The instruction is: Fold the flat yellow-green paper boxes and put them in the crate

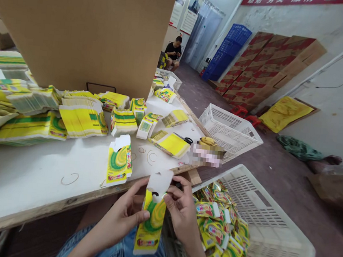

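A yellow and green carton (150, 224) is held upright above my lap, its white top flap standing up and its upper end unclosed. My left hand (129, 210) grips the carton's left side, thumb across the front. On the other side, my right hand (180, 205) pinches the upper right edge near the flap. Just beyond, a few flat cartons (118, 159) lie at the table's front edge. To my right, a white plastic crate (279, 234) contains many yellow-green cartons (218, 231).
Stacks of flat cartons (82, 119) line the white table (38, 167) before a big cardboard box (96, 26). Scissors (185, 139) and bananas (208, 141) lie at the right. Another white crate (229, 128) stands beyond; a person (174, 52) sits far back.
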A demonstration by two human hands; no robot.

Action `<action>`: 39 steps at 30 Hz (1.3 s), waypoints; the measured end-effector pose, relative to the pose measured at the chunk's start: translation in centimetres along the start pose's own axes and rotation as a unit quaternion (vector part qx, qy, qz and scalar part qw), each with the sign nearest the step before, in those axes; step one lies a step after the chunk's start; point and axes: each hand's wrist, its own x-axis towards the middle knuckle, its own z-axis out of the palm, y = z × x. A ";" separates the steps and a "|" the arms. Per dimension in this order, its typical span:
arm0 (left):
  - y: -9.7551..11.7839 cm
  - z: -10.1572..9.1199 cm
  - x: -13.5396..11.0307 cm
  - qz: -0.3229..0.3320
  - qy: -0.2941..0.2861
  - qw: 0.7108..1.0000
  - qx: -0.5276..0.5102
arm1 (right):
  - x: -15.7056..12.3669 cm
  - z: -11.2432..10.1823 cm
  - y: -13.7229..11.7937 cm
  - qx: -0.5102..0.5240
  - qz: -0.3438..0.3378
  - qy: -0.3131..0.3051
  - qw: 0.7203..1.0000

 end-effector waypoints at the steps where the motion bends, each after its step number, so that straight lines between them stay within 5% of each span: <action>1: 0.0 0.0 0.1 -0.001 -0.001 1.000 0.007 | 0.1 -0.2 0.0 -0.015 -0.010 0.000 1.000; 6: -0.5 -0.2 0.2 0.033 0.068 0.992 0.105 | 0.2 -1.3 -0.9 -0.085 -0.072 -0.024 0.993; 10: -0.7 -0.1 0.2 0.058 0.107 0.983 0.140 | 0.2 -0.7 -1.4 -0.020 0.092 -0.076 0.993; 13: -0.6 0.2 0.1 0.053 0.074 0.988 0.124 | 0.3 0.1 -1.1 -0.042 0.131 -0.079 0.987; 20: 0.4 0.3 0.3 0.042 0.052 0.997 0.046 | 0.5 0.3 -1.1 -0.176 0.103 -0.065 0.977; 25: -0.1 0.1 0.5 0.040 0.063 0.996 0.039 | 0.4 0.1 -1.0 -0.139 0.022 -0.036 0.989; 30: -1.2 0.7 0.7 0.059 0.082 0.989 0.111 | -0.2 0.4 -0.4 -0.088 0.031 -0.002 0.996; 33: -0.8 -0.3 0.5 0.118 0.144 0.944 0.272 | -0.6 -2.1 -0.6 -0.208 -0.013 0.086 0.974; 37: 0.3 -4.4 0.0 0.217 0.253 0.784 0.523 | -0.9 -7.1 -0.2 -0.450 -0.081 0.246 0.855; 39: 0.6 -6.4 -0.3 0.211 0.278 0.731 0.586 | -0.8 -7.9 0.4 -0.469 -0.087 0.234 0.847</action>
